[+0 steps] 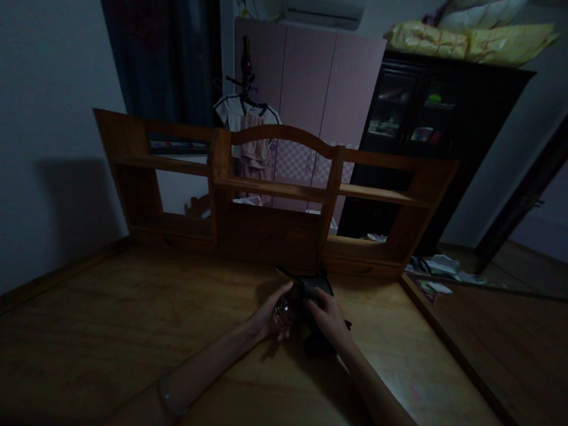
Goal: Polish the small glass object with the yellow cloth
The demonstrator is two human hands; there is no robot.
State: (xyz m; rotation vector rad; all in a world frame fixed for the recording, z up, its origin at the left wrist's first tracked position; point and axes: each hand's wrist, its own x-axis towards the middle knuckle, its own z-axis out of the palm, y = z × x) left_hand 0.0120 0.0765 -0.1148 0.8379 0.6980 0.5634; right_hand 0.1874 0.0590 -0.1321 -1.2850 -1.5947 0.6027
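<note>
Shiny thing is resting against the palm of the left hand, over the middle of the table. Left fingers are curving narrowly around it (too dim to tell glass from metal). At its 1 o'clock, dark cloth is lying close against it; the right hand, at 3 o'clock, is gripping that cloth, thumb and fingers drawn together. At 4 o'clock, a black bundle is lying on the table below the right hand; whether cloth and bundle are forming one piece, cannot tell. Farther out, at 12 o'clock, the shelf is standing, with the pink wardrobe showing behind.

Risks, as judged: the rounded surface could be slipping from the left palm if the right hand is tugging too hard; once loose, it could be rolling. Loose cloth could be snagging, the gloom hiding it.
</note>
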